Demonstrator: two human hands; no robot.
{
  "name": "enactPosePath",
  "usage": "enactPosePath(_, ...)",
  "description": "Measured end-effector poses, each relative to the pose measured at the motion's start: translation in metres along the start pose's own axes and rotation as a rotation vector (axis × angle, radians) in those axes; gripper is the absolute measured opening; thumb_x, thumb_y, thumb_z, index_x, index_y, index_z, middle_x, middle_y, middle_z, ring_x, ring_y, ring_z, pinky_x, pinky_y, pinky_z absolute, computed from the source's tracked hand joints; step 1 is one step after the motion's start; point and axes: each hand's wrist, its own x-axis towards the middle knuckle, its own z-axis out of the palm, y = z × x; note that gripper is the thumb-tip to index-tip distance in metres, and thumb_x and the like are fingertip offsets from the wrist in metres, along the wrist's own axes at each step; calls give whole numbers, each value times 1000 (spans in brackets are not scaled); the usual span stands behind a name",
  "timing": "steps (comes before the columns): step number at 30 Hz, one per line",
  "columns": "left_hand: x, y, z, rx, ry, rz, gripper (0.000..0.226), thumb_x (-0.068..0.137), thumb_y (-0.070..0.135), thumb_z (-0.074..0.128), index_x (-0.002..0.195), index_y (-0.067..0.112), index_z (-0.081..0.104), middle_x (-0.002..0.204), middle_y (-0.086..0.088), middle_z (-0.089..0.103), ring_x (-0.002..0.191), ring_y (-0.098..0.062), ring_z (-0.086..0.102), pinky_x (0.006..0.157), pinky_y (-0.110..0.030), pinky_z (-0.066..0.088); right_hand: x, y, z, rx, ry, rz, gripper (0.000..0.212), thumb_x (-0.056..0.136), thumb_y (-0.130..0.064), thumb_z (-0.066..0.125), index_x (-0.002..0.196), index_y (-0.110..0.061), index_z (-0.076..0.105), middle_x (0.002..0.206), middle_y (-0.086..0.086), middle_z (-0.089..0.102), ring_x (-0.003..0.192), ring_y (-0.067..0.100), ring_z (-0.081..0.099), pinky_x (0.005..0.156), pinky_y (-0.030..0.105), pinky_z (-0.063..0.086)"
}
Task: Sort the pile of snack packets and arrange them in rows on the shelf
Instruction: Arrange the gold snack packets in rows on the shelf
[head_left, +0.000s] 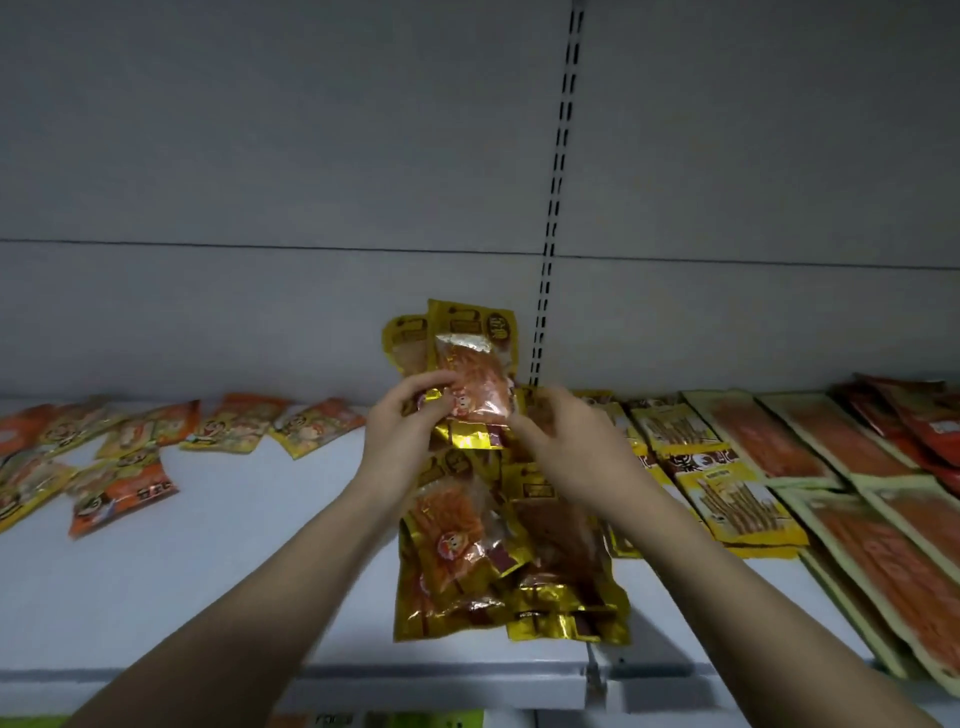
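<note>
A small stack of gold snack packets (470, 358) stands upright above the white shelf (218, 561), near the back wall. My left hand (402, 421) grips the stack's lower left edge, thumb on the front. My right hand (558, 436) holds its lower right edge with curled fingers. Below my hands a pile of gold packets (493, 561) lies flat on the shelf, reaching its front edge. Loose orange and yellow packets (140, 441) lie scattered on the left part of the shelf.
To the right lie rows of yellow stick-snack packets (727, 499), pale-edged orange packets (857, 499) and red packets (924, 421). A slotted upright (550, 234) runs up the grey back wall. More goods show below the shelf's front edge.
</note>
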Motion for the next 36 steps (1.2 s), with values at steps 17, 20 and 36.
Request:
enactPosePath(17, 44, -11, 15, 602, 59, -37, 43, 88, 4, 63, 127, 23, 59, 116, -1, 68, 106, -22, 66, 89, -31, 54, 89, 82, 15, 15, -171, 80, 44, 94, -28, 66, 133, -15, 52, 131, 7, 57, 124, 33, 52, 95, 35, 44)
enactPosePath(20, 48, -23, 23, 868, 5, -137, 57, 86, 27, 64, 141, 36, 51, 138, -10, 58, 135, -34, 45, 110, -46, 41, 79, 81, 19, -345, -114, -66, 48, 95, -43, 60, 134, -17, 53, 141, 14, 38, 129, 36, 40, 103, 43, 41)
enactPosePath(36, -46, -13, -18, 1175, -622, -7, 38, 88, 32, 72, 125, 27, 65, 126, 6, 55, 118, -12, 51, 106, -38, 43, 16, 29, 2, -424, -762, -287, 54, 83, -41, 76, 127, -20, 53, 121, 0, 56, 111, 20, 55, 85, 30, 47)
